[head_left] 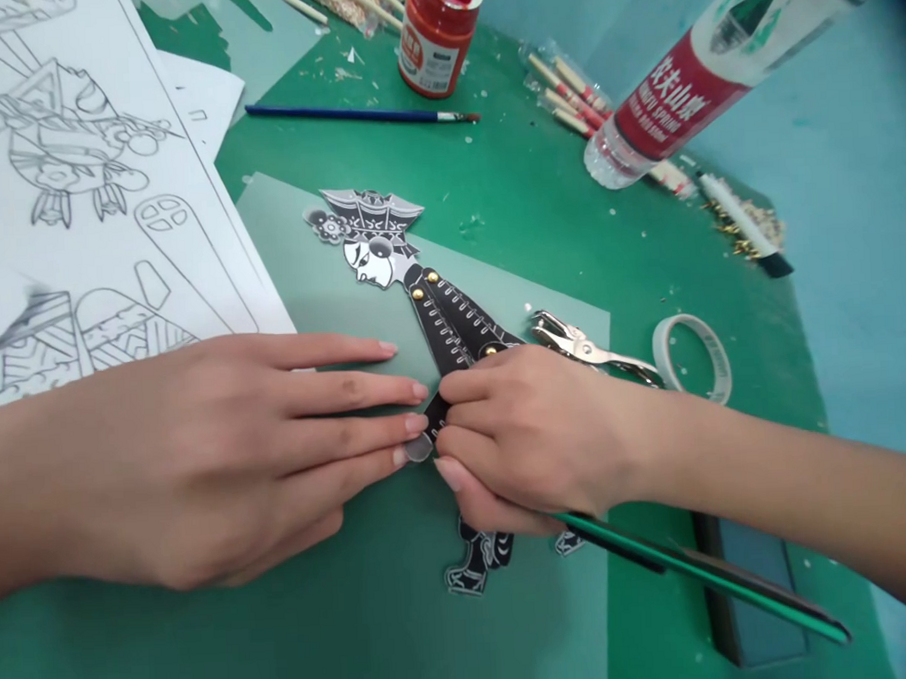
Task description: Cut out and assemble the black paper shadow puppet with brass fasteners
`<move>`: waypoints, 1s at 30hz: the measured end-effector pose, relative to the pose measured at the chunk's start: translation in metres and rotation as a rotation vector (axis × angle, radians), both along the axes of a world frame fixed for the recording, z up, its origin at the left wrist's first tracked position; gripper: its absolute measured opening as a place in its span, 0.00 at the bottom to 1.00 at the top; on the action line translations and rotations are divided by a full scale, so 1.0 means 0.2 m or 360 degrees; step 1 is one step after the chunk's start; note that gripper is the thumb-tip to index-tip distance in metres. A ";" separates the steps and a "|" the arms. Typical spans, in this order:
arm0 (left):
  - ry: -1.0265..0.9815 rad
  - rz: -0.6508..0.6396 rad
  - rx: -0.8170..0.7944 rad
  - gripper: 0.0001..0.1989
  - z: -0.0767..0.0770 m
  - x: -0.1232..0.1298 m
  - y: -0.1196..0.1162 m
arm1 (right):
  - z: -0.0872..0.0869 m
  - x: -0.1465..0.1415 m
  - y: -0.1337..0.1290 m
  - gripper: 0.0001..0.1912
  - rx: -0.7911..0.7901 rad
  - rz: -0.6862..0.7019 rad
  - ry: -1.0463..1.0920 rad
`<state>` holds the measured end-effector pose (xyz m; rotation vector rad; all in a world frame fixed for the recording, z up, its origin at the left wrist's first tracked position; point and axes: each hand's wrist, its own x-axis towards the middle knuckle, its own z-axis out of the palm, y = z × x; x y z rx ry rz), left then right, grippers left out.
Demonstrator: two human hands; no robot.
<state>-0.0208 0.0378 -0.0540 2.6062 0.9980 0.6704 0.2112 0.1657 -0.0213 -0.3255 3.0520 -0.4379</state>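
Observation:
A black-and-white jointed puppet (374, 253) with gold fasteners lies on a translucent sheet (283, 217). Its head and upper limbs point up and left, and a booted foot (467, 569) shows below my right hand. My left hand (225, 450) is flat with its fingers stretched out, the tips touching the clear edge of a black puppet piece. Over the puppet's middle, my right hand (547, 425) is closed, its curled fingers and thumb pressed on it; the exact grip point is hidden. A long green-and-black stick-like thing (734, 587) sticks out from beneath the right hand.
Printed line drawings (101, 185) cover the left. A paintbrush (360, 113) and red paint jar (440, 35) are at the back. A hole punch (589, 349), tape roll (694, 359), water bottle (682, 89) and marker (744, 225) are to the right. A dark case (757, 606) lies below the right forearm.

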 end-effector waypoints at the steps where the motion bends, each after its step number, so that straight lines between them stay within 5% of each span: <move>1: -0.0004 -0.0002 0.0000 0.15 0.00 0.00 0.00 | 0.00 0.00 0.00 0.20 0.0028 0.0015 0.0017; 30: -0.0026 -0.0123 0.0087 0.18 0.01 -0.01 0.00 | -0.07 0.03 -0.07 0.18 -0.0025 -0.0219 0.0337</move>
